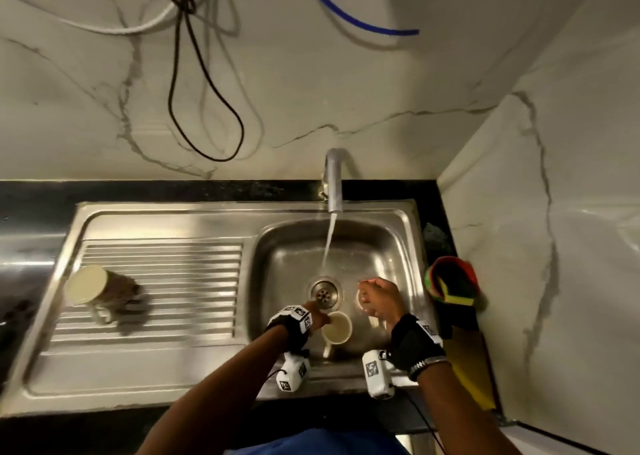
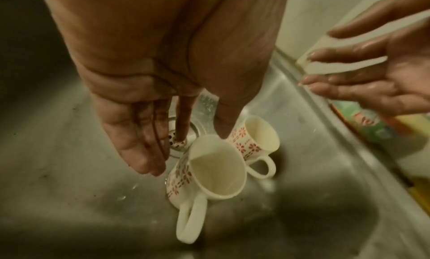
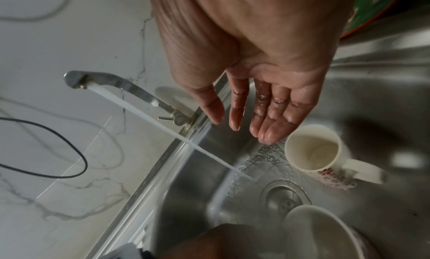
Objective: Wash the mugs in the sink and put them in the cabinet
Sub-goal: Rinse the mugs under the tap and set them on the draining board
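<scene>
Hands hung over the steel sink (image 1: 408, 246) in the head view: the left hand (image 1: 317, 312) reached down near the drain (image 1: 323, 291), fingers straight and holding nothing, just beside a cream mug (image 1: 336, 328) in the basin's near part; the right hand (image 1: 381, 298) was loosely spread above a second mug (image 1: 360, 300) toward the right wall. A third mug (image 1: 90, 286) lay on the drainboard's left edge, leaving the ribbed surface beside it bare. Water ran from the tap (image 1: 334, 180) at the back rim. From the left wrist, the two flowered mugs touched each other, tilted, beside the drain, the hand's fingertips (image 2: 151, 169) above them and apart. From the right wrist, the wet fingers (image 3: 267, 115) were extended and empty, above the farther mug's rim, the stream falling clear of them.
</scene>
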`<state>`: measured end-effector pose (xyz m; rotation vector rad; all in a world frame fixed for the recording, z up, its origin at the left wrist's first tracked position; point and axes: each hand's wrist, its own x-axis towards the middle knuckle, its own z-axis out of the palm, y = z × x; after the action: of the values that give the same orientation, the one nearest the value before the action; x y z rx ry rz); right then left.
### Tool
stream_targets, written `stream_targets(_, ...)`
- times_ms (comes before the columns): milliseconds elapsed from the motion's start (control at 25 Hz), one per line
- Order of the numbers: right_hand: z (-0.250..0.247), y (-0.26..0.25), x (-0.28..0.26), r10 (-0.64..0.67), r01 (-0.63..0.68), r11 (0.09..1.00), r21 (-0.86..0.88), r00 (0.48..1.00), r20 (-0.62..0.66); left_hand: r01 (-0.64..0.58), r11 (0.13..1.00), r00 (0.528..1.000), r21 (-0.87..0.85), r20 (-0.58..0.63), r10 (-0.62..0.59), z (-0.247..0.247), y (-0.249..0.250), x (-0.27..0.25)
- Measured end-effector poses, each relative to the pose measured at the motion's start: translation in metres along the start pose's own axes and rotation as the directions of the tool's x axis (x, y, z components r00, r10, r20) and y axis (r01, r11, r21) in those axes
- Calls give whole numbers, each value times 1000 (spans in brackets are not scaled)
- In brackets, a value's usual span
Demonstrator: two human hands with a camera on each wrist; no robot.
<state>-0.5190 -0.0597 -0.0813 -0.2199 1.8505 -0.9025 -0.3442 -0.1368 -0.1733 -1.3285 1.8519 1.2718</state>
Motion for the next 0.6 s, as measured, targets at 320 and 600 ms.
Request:
stream_targets(320, -38, 16, 24, 46, -46, 999, -19, 998, 45, -5, 951, 999, 310, -40, 18, -2, 35, 15)
stream_targets(600, -18, -2, 42, 36, -27, 997, -70, 991, 128, 115, 993, 986, 22, -122, -112, -60, 29, -13)
